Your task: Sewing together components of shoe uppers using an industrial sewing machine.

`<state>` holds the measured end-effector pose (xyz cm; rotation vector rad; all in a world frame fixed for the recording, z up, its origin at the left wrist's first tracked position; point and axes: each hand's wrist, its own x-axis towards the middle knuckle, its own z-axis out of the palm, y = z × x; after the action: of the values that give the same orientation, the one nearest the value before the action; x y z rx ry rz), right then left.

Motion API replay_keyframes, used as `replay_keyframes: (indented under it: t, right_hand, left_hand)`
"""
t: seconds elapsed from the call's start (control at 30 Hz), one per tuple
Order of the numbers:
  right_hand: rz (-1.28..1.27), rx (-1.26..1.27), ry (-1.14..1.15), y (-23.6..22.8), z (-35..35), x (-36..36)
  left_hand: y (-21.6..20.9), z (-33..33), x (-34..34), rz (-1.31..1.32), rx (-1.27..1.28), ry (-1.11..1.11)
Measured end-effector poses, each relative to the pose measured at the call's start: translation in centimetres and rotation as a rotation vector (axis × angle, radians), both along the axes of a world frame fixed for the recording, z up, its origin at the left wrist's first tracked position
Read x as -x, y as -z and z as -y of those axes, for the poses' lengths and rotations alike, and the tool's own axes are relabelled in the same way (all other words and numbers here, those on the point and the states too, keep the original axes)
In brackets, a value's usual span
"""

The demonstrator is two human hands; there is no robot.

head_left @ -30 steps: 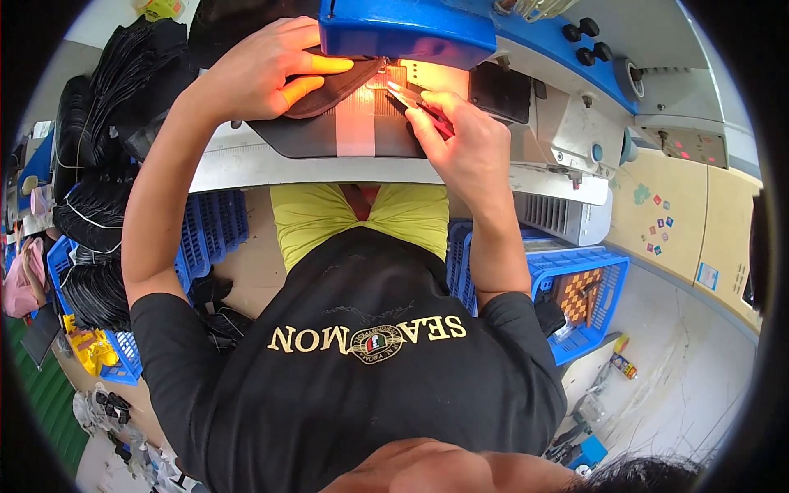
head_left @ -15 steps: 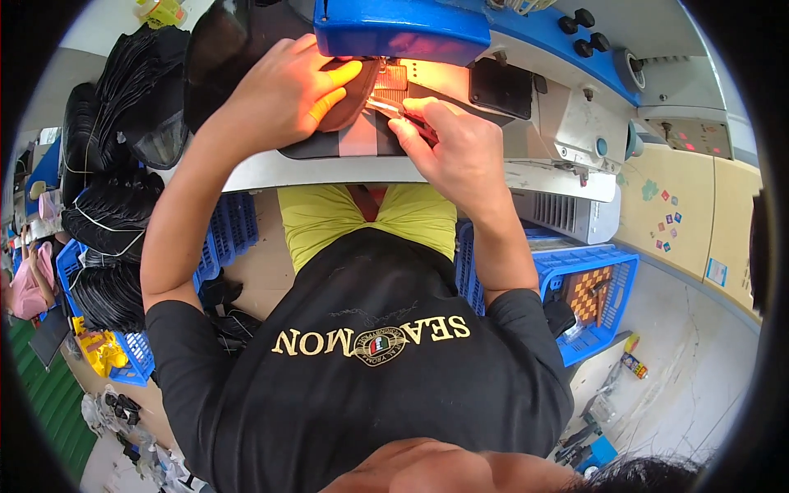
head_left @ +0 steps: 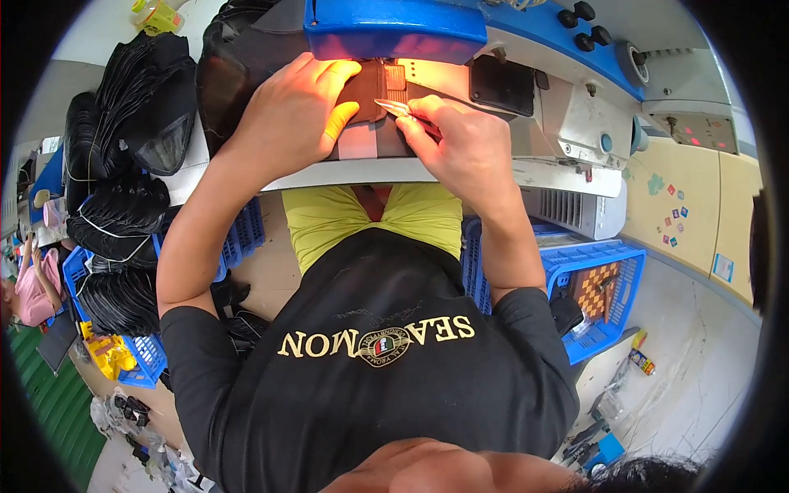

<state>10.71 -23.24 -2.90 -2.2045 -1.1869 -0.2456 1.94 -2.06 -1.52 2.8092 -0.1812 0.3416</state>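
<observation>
My left hand (head_left: 297,115) lies with its fingers spread on a dark brown leather-like piece (head_left: 367,90), beneath the lit head of a blue sewing machine (head_left: 394,31). It presses on the piece without wrapping round it. My right hand (head_left: 462,141) is closed round small pointed thread snips (head_left: 394,108), whose metal tips point left toward the piece's right edge. Ridged metal feed parts (head_left: 395,80) show just beyond the tips. Under the needle area, my hands and the machine head hide part of the work.
Bundles of black cut pieces (head_left: 152,99) are stacked at the left. A black phone-like slab (head_left: 501,86) lies on the machine bed at right. Blue crates (head_left: 592,256) stand below on both sides. Far left, another person in a pink top (head_left: 39,287) sits.
The brown piece has turned so its right edge lies straighter by the feed parts. My left fingers have spread farther apart. The snips' tips stay near the piece; the whole view has shifted slightly.
</observation>
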Motion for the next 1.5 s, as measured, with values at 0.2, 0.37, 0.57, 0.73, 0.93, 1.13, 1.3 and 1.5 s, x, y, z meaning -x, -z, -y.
replay_keyframes:
  t: [0.2, 0.37, 0.57, 0.73, 0.93, 1.13, 1.3, 1.5]
  right_hand:
    - [0.026, 0.021, 0.023, -0.4, -0.4, -0.1]
    - [-0.014, 0.161, 0.041, -1.0, -0.8, -0.1]
    - [-0.022, 0.161, 0.058, -0.8, -0.8, -0.2]
    - [-0.039, 0.15, 0.05, -1.0, -0.9, -0.2]
    - [-0.032, 0.133, 0.034, -1.0, -0.9, -0.3]
    - [-0.034, 0.11, 0.03, -0.8, -0.9, -0.2]
    - [-0.054, 0.089, 0.024, -0.8, -0.9, -0.3]
    - [-0.068, 0.09, 0.025, -0.8, -0.9, -0.3]
  left_hand:
    - [-0.8, -1.0, -0.1, 0.041, -0.156, 0.105]
    - [-1.3, -2.2, -0.6, 0.131, -0.411, 0.15]
    - [-2.6, -2.7, -0.5, -0.06, -0.404, 0.207]
    - [-3.3, -2.9, -0.5, -0.041, -0.574, 0.181]
    - [-3.1, -4.7, -1.2, -0.004, -0.581, 0.251]
    - [-2.8, -6.0, -3.0, -0.003, -0.485, 0.372]
    - [-2.9, -6.7, -3.5, -0.11, -0.562, 0.396]
    - [-2.5, -7.2, -4.0, -0.098, -0.54, 0.382]
